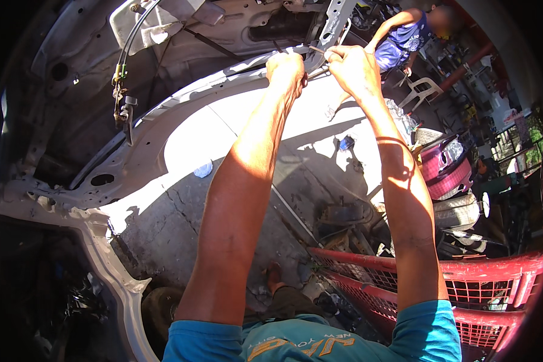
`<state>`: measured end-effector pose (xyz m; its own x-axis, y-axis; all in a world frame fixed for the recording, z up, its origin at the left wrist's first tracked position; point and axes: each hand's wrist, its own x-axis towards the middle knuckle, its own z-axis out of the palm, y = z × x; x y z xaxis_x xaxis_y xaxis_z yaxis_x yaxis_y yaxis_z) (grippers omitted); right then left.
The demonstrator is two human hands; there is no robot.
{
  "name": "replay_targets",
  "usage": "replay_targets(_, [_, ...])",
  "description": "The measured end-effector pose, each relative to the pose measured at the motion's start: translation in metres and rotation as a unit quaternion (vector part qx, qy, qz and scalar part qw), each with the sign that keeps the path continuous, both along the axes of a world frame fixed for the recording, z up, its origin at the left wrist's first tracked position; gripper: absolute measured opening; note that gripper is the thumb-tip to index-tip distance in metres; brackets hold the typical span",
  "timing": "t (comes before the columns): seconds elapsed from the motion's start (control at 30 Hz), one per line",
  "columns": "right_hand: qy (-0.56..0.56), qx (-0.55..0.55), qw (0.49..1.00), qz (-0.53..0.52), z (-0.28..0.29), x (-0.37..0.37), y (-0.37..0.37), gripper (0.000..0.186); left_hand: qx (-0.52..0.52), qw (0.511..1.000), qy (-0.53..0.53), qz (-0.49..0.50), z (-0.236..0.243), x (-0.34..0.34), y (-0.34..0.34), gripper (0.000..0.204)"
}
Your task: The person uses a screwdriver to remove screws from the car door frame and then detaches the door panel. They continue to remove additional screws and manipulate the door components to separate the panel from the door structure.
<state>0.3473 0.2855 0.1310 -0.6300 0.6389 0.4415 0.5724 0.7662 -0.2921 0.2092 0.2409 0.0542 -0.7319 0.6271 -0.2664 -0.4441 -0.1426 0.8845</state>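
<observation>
Both of my arms reach out to the grey metal edge of a stripped car body [205,81], which curves round a wheel-arch-like opening. My left hand [286,71] is closed at that edge, and a thin dark tip shows above its fingers. What it grips is mostly hidden. A short way to the right, my right hand [351,67] has thumb and fingers pinched together. From them a thin rod [317,49] points left toward the perforated metal upright [335,27]. The rod's exact kind is too small to tell.
Black cables with metal fittings [120,81] and a whitish plastic tank [157,24] hang inside the body at left. Red mesh railings [482,274] stand near right. Beyond are a pink bag-like item [445,169], a white plastic chair [421,90] and another person [404,39].
</observation>
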Motion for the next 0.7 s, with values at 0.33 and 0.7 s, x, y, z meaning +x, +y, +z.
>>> replay_targets(0.33, [0.016, 0.000, 1.000, 0.002, 0.003, 0.002, -0.006, 0.034, -0.137, 0.914, 0.371, 0.088, -0.077, 0.037, -0.028, 0.031])
replay_targets(0.7, [-0.004, -0.017, 1.000, 0.023, 0.012, 0.007, -0.011, 0.032, -0.068, 0.981, 0.180, 0.012, 0.009, 0.029, -0.044, 0.038])
